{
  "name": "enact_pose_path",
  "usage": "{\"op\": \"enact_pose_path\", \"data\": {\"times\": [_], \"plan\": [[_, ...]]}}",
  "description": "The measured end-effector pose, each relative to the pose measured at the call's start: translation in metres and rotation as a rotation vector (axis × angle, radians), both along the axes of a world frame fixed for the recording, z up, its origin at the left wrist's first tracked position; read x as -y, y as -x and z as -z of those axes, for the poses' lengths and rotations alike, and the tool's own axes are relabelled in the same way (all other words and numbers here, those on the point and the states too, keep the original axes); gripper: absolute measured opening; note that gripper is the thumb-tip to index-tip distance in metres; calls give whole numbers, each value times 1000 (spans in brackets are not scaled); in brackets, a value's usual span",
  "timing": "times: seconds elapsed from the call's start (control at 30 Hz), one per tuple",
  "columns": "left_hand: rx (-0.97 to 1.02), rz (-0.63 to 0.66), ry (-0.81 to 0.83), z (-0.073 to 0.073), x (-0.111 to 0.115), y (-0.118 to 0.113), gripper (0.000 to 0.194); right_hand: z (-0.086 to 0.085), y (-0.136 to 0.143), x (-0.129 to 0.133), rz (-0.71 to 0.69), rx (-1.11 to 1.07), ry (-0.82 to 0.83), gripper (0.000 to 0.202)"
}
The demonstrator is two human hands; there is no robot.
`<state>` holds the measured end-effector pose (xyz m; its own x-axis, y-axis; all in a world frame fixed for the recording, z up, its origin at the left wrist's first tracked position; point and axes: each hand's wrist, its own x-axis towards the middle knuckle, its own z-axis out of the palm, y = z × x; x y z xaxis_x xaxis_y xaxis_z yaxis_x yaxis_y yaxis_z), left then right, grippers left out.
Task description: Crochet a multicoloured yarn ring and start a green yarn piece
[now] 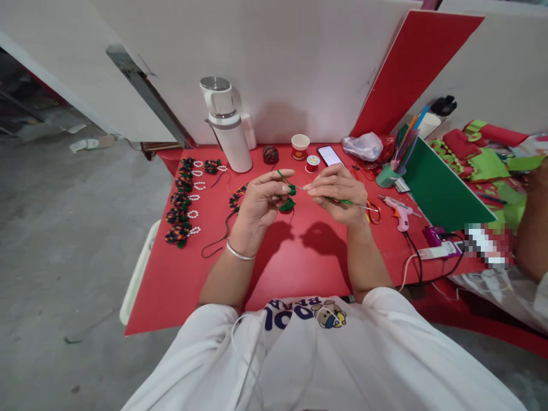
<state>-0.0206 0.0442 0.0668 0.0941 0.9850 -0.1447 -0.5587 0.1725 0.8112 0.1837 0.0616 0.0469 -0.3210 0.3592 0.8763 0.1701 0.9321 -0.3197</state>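
My left hand (266, 197) pinches a small green crochet piece (292, 189), with a strand of green yarn running over its index finger. In my right hand (338, 193) is a crochet hook (349, 202) with a green handle, its thin metal tip meeting the green piece. Just below the fingers sits a green ball of yarn (287, 205). A dark multicoloured crochet strip (235, 200) lies partly hidden behind my left hand. At the table's left, several multicoloured crochet pieces (178, 215) with white bead loops (193, 214) form a column.
On the red table (278, 268) stand a white thermos (233, 137), a paper cup (300, 147), a thread spool (312, 164) and a phone (329, 155). To the right are a pink glue gun (401, 214), a pen cup (389, 176), cables and a green board (440, 182). A co-worker's arm (532, 228) is beyond.
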Motion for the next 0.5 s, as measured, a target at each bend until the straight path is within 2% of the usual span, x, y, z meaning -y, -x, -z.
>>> {"op": "enact_pose_path", "data": {"times": [0.2, 0.37, 0.5], "plan": [[-12, 21, -32, 1, -1, 1, 31, -1, -3, 3, -1, 26, 36, 15], [-103, -92, -163, 4, 1, -1, 29, 4, 0, 1, -42, -80, 233, 10], [-79, -41, -200, 4, 2, -1, 25, 16, 11, -4, -127, -218, 314, 14]]}}
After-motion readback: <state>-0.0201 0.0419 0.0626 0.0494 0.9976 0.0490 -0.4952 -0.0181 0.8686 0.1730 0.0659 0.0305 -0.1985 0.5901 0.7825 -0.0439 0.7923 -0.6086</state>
